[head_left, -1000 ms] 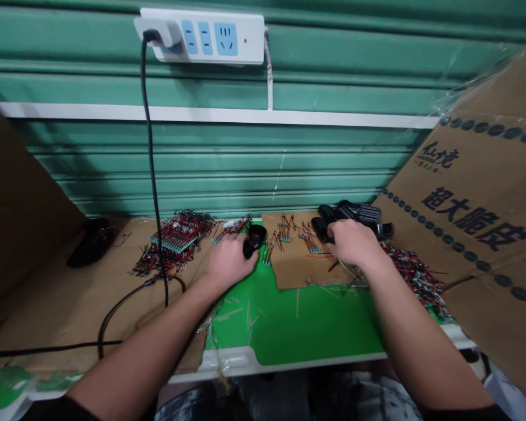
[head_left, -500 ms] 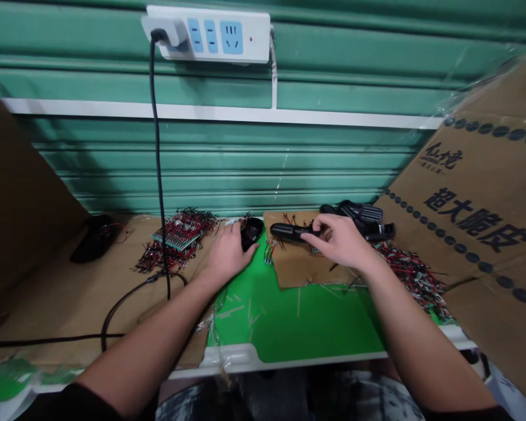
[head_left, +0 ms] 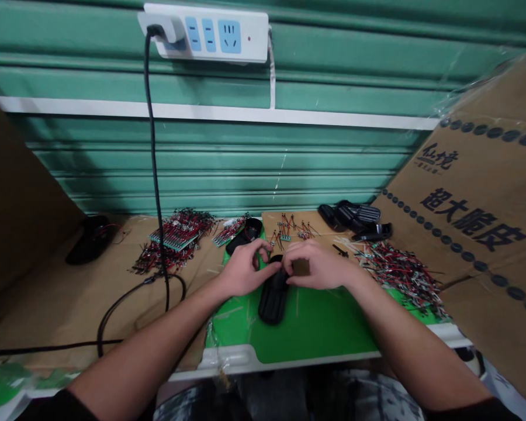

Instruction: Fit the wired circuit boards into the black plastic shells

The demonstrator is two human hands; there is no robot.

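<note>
A black, slipper-shaped plastic shell (head_left: pixel 273 303) is in front of me over the green tabletop, its rounded end toward me. My right hand (head_left: pixel 319 266) pinches its far end from the right. From the left, my left hand (head_left: pixel 244 270) has its thumb and curled fingers at the same far end; the exact contact is partly hidden. Just behind my left hand lies another black shell (head_left: pixel 242 237). Small circuit boards with red and black wires (head_left: pixel 284 235) lie on the cardboard sheet (head_left: pixel 324 225) beyond my hands.
Wired boards are heaped at left (head_left: pixel 175 234), and a wire pile (head_left: pixel 405 275) is at right. More black shells (head_left: pixel 350 216) sit at the back right; one black piece (head_left: pixel 91 238) lies far left. A black cable (head_left: pixel 155 152) hangs from the power strip (head_left: pixel 210 34). A cardboard wall (head_left: pixel 477 193) stands right.
My right hand has brought a black shell from the cardboard toward me and turned it lengthwise. My left hand has left the other shell and moved right to meet it.
</note>
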